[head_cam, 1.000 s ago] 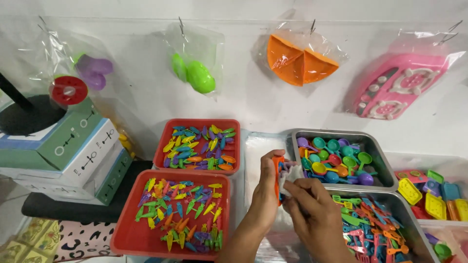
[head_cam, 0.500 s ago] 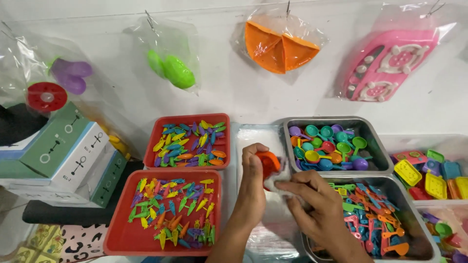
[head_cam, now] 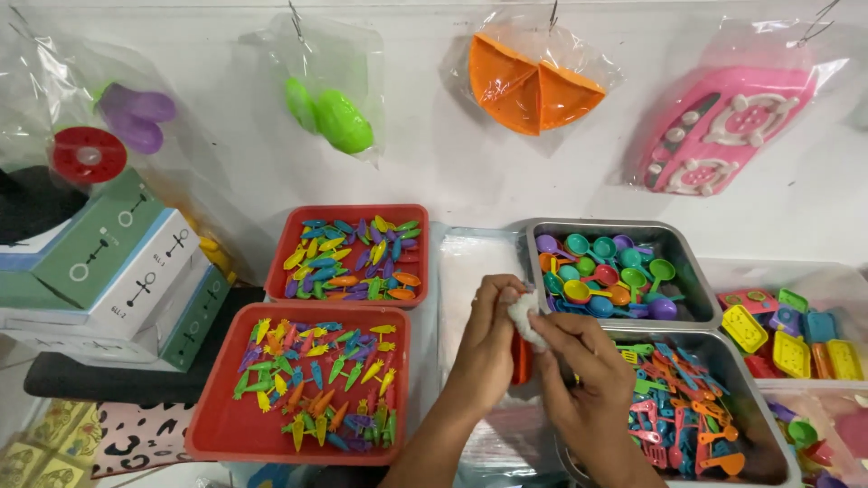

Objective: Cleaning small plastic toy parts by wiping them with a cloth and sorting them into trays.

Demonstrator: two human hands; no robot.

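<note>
Your left hand [head_cam: 484, 348] is closed round a small orange plastic piece [head_cam: 521, 360], held on edge low between your two hands, with only a strip of it showing past the palm. Your right hand [head_cam: 583, 380] has its fingers [head_cam: 556, 327] pinched shut on a crumpled white wad [head_cam: 524, 316], cloth or film, I cannot tell which, pressed against the top of the orange piece. Both sit above the clear plastic sheet [head_cam: 470, 262] that lies on the counter between the trays.

The orange piece looks light, stiff and smooth, so it is likely to slip or twist if you hold it by the faces alone; keep your thumb and fingers on its opposite edges. The wad looks soft and will give under pressure, so a light pinch should be enough to hold it.

Room is tight. To your left the two red trays, the near red tray [head_cam: 212, 425] of small carrot-shaped pieces and the far red tray [head_cam: 280, 244] of leaf-shaped ones, stand just beside your left forearm. To your right the metal tray of toy spoons [head_cam: 692, 262] and the metal tray of toy spatulas [head_cam: 768, 425] have raised rims close to your right wrist, and loose pieces there would scatter easily. The open room is straight ahead over the plastic sheet, toward the wall with its hanging bags
</note>
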